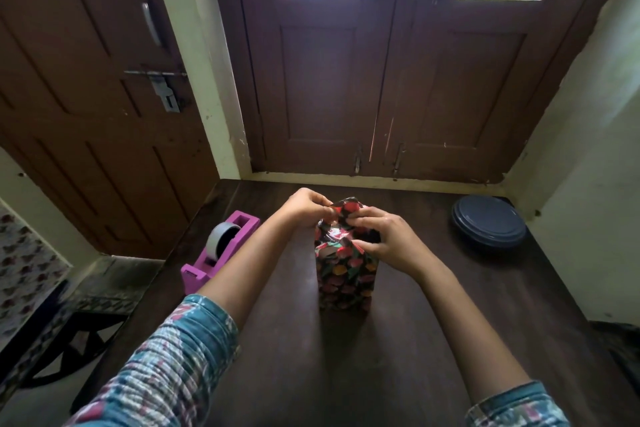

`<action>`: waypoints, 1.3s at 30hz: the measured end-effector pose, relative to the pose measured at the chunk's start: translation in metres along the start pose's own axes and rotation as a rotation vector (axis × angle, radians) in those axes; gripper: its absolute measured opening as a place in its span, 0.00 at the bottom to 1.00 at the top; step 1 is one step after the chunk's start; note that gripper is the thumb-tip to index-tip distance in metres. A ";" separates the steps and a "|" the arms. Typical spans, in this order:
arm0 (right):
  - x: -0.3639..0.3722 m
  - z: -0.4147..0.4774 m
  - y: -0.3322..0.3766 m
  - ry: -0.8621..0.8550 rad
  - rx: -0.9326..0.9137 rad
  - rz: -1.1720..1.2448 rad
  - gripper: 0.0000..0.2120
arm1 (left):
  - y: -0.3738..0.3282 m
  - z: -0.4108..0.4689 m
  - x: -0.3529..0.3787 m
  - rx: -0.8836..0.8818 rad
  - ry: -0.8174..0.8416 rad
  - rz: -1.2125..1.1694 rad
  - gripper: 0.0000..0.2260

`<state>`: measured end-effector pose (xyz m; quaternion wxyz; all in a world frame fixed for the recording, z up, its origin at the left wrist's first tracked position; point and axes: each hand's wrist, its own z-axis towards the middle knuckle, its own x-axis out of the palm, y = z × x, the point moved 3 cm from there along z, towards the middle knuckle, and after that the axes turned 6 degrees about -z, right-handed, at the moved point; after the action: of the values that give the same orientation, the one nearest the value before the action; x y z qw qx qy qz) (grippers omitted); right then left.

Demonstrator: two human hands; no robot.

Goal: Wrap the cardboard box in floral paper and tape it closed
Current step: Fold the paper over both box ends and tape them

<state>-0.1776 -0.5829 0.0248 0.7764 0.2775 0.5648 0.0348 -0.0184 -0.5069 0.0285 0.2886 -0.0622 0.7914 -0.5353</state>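
Note:
The box (346, 279) stands upright in the middle of the dark wooden table (346, 374), covered in dark floral paper with red, pink and yellow flowers. The paper's loose top end (346, 206) sticks up, crumpled and glossy. My left hand (304, 206) pinches that top flap from the left. My right hand (384, 237) grips the folded paper at the box's top right, fingers curled over it. A pink tape dispenser (214, 253) with a grey roll sits to the left of the box, untouched.
A round dark blue lidded container (488, 222) lies at the table's far right corner. Brown double doors (381, 80) stand close behind the table, a wall on the right. The table's left edge drops to the floor beside the dispenser.

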 end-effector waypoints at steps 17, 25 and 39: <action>0.005 0.006 0.010 0.055 -0.026 -0.085 0.20 | 0.188 -0.043 -0.166 -0.379 -0.544 0.162 0.10; 0.017 0.002 0.012 0.038 -0.012 -0.091 0.22 | 0.213 -0.033 -0.149 -0.532 -0.440 0.038 0.13; 0.023 -0.004 0.010 0.009 -0.019 -0.001 0.23 | 0.208 -0.049 -0.151 -0.446 -0.690 -0.649 0.12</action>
<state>-0.1707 -0.5645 0.0087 0.7766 0.2696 0.5679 0.0409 0.1244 -0.3187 -0.0836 0.3316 -0.5369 0.6849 -0.3642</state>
